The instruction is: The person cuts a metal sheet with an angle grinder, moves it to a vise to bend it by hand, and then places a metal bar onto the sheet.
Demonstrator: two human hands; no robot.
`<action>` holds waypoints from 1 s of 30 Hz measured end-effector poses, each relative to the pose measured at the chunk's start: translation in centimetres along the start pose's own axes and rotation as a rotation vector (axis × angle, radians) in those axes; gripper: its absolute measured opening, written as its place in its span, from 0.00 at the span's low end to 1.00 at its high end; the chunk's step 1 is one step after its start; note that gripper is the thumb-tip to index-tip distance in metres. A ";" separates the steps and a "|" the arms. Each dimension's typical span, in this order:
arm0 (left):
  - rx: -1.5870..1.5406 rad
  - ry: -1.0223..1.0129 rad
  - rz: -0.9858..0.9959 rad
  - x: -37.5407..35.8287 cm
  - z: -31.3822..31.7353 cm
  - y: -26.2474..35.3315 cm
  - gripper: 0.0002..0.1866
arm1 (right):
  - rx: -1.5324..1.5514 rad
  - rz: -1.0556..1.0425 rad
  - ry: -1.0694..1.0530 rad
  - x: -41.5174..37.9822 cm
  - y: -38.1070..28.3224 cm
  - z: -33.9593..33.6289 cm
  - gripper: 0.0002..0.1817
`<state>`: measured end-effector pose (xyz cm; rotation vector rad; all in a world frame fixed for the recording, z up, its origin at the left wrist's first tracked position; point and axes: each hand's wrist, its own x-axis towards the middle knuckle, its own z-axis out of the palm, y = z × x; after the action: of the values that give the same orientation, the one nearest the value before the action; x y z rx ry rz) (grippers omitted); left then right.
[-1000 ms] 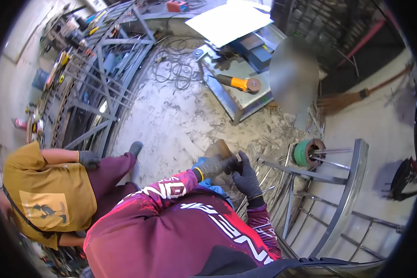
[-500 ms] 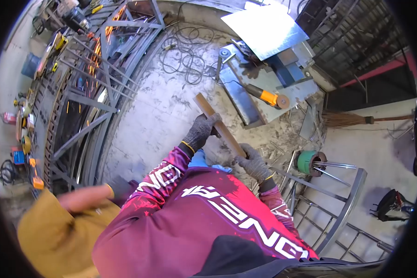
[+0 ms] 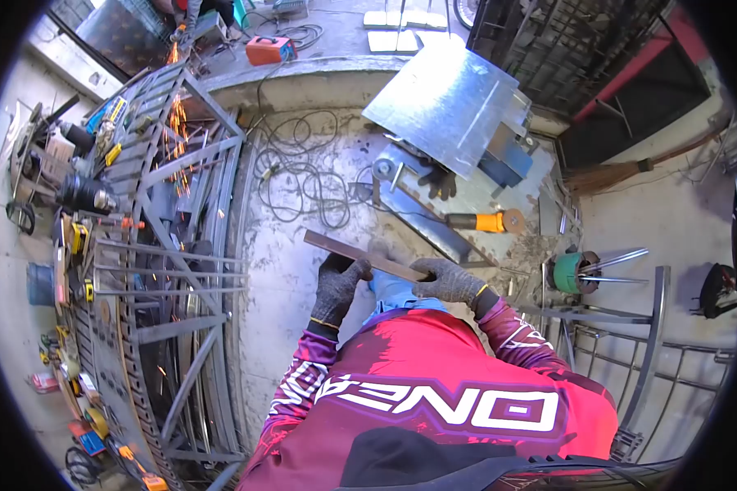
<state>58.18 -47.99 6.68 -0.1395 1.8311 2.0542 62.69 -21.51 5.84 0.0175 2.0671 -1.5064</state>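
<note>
A brown, rusty flat metal bar (image 3: 367, 256) is held crosswise in front of the body. Around its middle, my left hand (image 3: 340, 288), in a dark grey glove, is closed. My right hand (image 3: 452, 282), gloved alike, grips the bar's right end. Beyond the bar lies an orange and black angle grinder (image 3: 481, 222) on a metal plate, beside a long grey steel channel (image 3: 426, 219). A dark glove (image 3: 440, 182) rests near the edge of a large shiny metal sheet (image 3: 442, 102).
Steel frames (image 3: 180, 327) fill the left side, with sparks flying near a person (image 3: 190, 12) at the top. Cables (image 3: 303, 172) coil on the floor. A green spool (image 3: 567, 272) and a metal frame (image 3: 653, 344) stand at right; a broom (image 3: 610, 175) lies behind.
The view has turned. The bar now lies flatter across, still in both hands. The person in mustard clothing at the lower left is out of view; another person, at the top, has come into view.
</note>
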 end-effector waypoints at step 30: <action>0.146 -0.615 -0.059 53.4 -15.5 19.6 0.16 | 0.341 -0.004 0.719 37.9 -20.7 -4.4 0.33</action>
<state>-0.58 -53.06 5.54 0.4267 1.5469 1.6606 22.24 -37.08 7.55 0.7880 2.2756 -2.0419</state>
